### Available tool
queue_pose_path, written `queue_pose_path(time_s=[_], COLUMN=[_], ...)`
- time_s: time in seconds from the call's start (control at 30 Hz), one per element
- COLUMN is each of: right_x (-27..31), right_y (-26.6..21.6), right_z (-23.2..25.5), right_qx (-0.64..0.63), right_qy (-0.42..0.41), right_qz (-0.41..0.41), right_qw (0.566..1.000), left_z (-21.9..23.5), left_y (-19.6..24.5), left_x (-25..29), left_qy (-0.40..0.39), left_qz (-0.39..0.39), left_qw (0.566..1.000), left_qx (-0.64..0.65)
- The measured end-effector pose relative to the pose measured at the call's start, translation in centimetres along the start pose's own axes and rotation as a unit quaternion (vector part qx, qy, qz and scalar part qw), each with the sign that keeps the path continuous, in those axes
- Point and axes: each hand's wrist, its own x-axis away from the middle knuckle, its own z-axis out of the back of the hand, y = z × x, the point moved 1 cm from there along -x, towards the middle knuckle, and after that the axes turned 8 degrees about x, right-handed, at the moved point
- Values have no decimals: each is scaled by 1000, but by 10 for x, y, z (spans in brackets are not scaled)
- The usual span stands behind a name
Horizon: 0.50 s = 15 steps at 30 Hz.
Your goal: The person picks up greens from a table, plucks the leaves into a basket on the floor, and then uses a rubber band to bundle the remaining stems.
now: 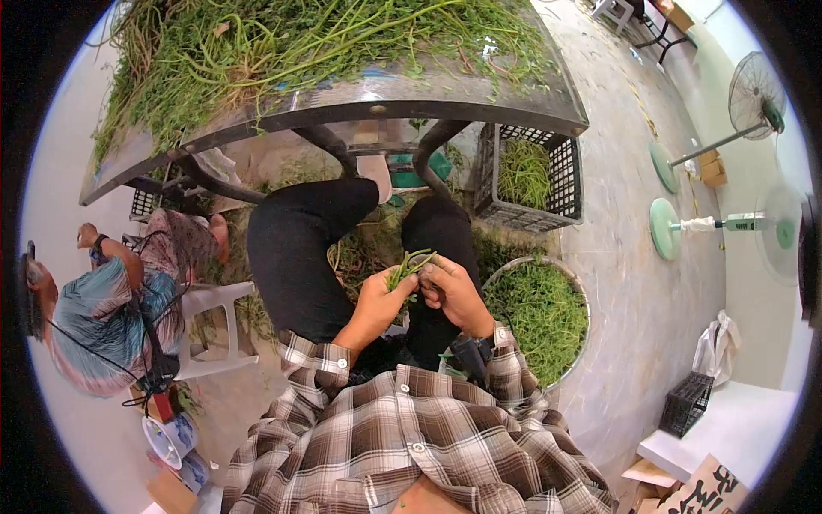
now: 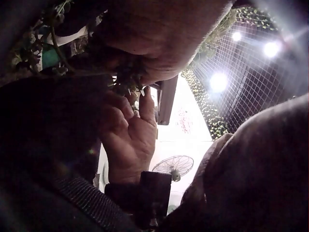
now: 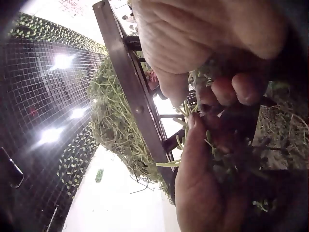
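Observation:
In the head view a small bunch of green stems (image 1: 404,272) is gripped in the left hand (image 1: 377,300), its ends sticking up past the thumb. The right hand (image 1: 454,291) meets it at the stems, thumb and forefinger pinching at them, the other fingers curled. The right wrist view has the left hand (image 3: 198,188) with its thumb against the stems (image 3: 181,130), close to the right hand (image 3: 207,38). From the left wrist, the right hand (image 2: 128,130) shows with its fingertips at dark leaves (image 2: 129,77).
A table (image 1: 377,111) heaped with greens (image 1: 257,51) stands ahead. To the right are a black crate (image 1: 569,184) of stems and a round basket (image 1: 586,317) of leafy greens, with fans (image 1: 758,94) beyond. A person (image 1: 111,308) sits at the left beside a white stool (image 1: 227,300).

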Motion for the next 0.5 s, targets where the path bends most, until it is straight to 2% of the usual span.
queue_pose_path(time_s=[0.33,0.4,0.5], right_x=[0,0,0], right_y=[2,4,5], right_z=[-3,-2,-2], right_qx=[-8,-12,-18], right_qy=[11,8,9], right_qz=[-1,-3,3], right_qw=[1000,1000,1000], left_z=[-1,0,-2], left_y=[2,-3,-1], left_x=[1,-1,0], left_qy=[-30,-32,-24], left_qz=[17,-4,4], left_qw=[999,999,1000], left_qx=[-40,-17,18])
